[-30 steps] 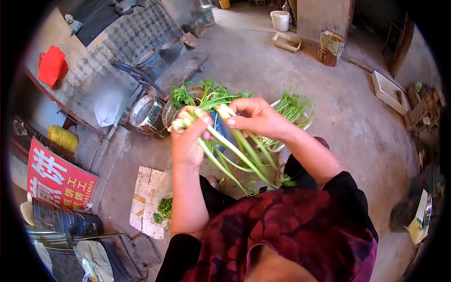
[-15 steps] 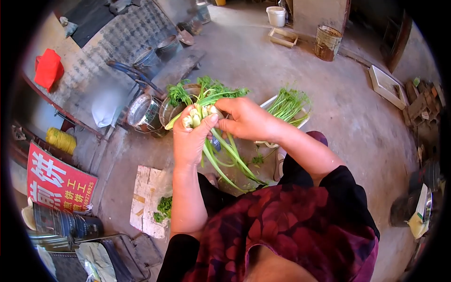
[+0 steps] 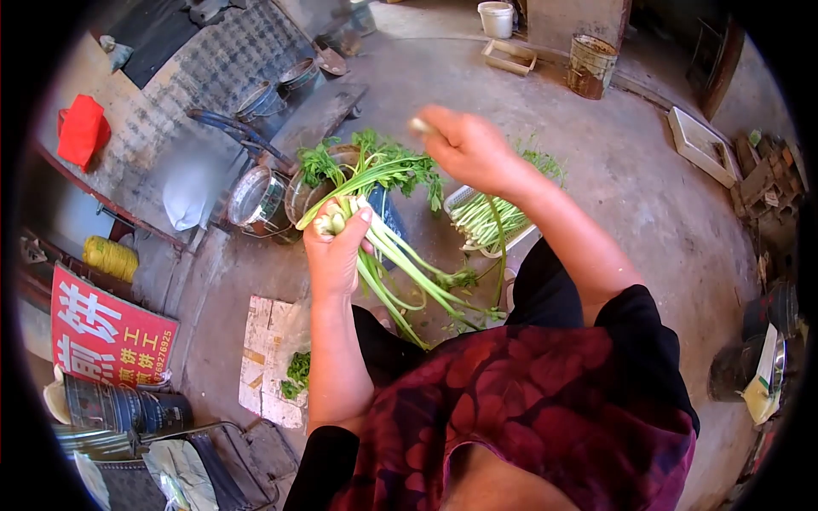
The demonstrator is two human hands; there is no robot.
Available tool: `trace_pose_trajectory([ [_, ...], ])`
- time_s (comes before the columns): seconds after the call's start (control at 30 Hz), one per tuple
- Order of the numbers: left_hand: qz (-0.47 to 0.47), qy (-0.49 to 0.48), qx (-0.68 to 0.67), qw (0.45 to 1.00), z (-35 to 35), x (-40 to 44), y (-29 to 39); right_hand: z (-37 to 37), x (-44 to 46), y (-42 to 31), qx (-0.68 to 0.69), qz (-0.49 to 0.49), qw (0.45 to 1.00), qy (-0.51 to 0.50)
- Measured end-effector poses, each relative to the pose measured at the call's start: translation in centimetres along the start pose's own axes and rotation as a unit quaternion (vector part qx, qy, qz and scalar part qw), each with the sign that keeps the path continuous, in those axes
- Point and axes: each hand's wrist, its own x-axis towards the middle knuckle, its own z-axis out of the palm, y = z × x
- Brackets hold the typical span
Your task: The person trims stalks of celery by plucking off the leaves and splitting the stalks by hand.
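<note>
The left hand [image 3: 334,251] has its fingers closed around a bunch of green stalks [image 3: 394,247], whose pale ends stick out beside the thumb, while the right hand [image 3: 469,152] pinches a single stalk [image 3: 503,255], which hangs down before the white basket [image 3: 453,201].

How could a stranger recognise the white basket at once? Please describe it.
Start from the floor and find the person's right hand in front of it. Just below that hand in the picture is the white basket. Unlike the round metal bucket farther left, it has perforated sides and holds green stalks.
</note>
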Motion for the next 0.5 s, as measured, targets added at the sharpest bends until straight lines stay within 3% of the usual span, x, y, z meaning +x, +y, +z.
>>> trace_pose_trajectory([
  [0.03, -0.003, -0.006, -0.018, 1.0, 0.1, -0.1, 0.2, -0.2, -0.1, -0.2, 0.178, 0.043, 0.98, -0.078],
  [0.1, -0.007, -0.019, -0.056, 0.998, 0.8, -0.1, 1.0, 1.7, -1.2, -0.1, 0.313, 0.059, 0.936, -0.146],
  [0.17, -0.004, -0.027, -0.069, 0.997, 1.0, 0.1, 1.0, 1.9, -2.3, -1.8, 0.308, 0.081, 0.929, -0.189],
  [0.23, 0.001, -0.024, -0.07, 0.997, 1.2, 0.1, 1.0, 3.7, -2.5, -0.9, 0.274, -0.024, 0.953, -0.127],
  [0.37, -0.003, -0.009, -0.085, 0.996, 1.4, 0.1, 0.8, 4.3, -2.4, -0.7, 0.275, -0.001, 0.957, -0.098],
  [0.5, -0.007, 0.0, -0.047, 0.999, 1.3, 0.1, 0.6, 3.9, -2.2, -1.3, 0.187, 0.003, 0.978, -0.089],
])
